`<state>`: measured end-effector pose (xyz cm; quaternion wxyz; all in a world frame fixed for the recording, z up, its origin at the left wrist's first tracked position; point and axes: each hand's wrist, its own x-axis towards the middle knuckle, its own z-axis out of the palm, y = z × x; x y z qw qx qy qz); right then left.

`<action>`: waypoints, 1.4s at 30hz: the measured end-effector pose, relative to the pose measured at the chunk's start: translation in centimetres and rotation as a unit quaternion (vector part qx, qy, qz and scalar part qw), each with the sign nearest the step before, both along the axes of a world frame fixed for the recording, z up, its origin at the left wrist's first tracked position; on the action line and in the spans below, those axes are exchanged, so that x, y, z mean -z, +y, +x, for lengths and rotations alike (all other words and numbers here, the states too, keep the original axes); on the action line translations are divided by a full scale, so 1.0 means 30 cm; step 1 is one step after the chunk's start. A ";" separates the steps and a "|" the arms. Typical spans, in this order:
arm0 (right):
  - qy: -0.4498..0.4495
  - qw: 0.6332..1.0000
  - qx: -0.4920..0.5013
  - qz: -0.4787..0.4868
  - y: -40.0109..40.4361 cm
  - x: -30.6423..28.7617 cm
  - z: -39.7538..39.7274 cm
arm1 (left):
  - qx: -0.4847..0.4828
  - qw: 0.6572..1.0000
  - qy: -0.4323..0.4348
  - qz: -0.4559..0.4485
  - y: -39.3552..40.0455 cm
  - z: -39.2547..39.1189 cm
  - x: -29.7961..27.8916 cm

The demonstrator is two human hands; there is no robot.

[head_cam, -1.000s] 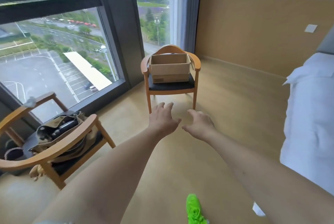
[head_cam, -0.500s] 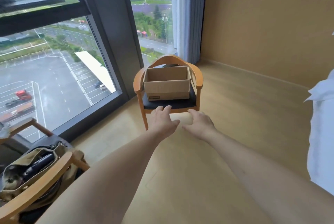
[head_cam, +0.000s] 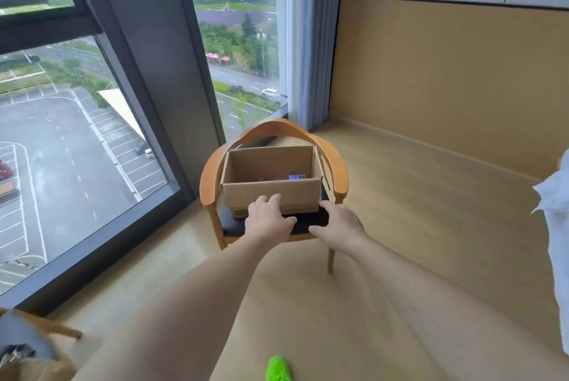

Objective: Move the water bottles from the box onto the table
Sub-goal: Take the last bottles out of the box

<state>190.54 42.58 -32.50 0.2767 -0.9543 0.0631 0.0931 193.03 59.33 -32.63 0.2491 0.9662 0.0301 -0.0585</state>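
Before open cardboard box (head_cam: 271, 193) on chair (head_cam: 335, 165), left hand (head_cam: 266, 220), right hand (head_cam: 337, 223), both empty, fingers loose

Open-topped cardboard box (head_cam: 272, 193) sits on the wooden armchair (head_cam: 338, 177), so the way in from above is free, while the chair's curved armrests hem it close on both sides and the backrest arcs behind it. Left hand (head_cam: 267, 220) and right hand (head_cam: 340, 223) hover in front of the box's near wall, fingers loose, with bare floor (head_cam: 415, 226) all around the front. Window glass (head_cam: 77, 165) walls off the left, white bedding (head_cam: 554, 226) crowds the far right edge.
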 end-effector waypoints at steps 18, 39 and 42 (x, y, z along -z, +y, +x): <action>0.074 0.997 -0.030 0.001 0.096 0.218 1.074 | -0.067 0.996 0.062 -0.007 0.171 1.019 0.250; 0.259 0.940 -0.200 -0.096 0.227 0.925 1.811 | -0.208 0.937 0.279 -0.019 0.199 1.592 0.892; 0.252 0.927 -0.236 -0.144 0.216 1.035 1.828 | -0.220 0.925 0.310 -0.027 0.202 1.618 0.992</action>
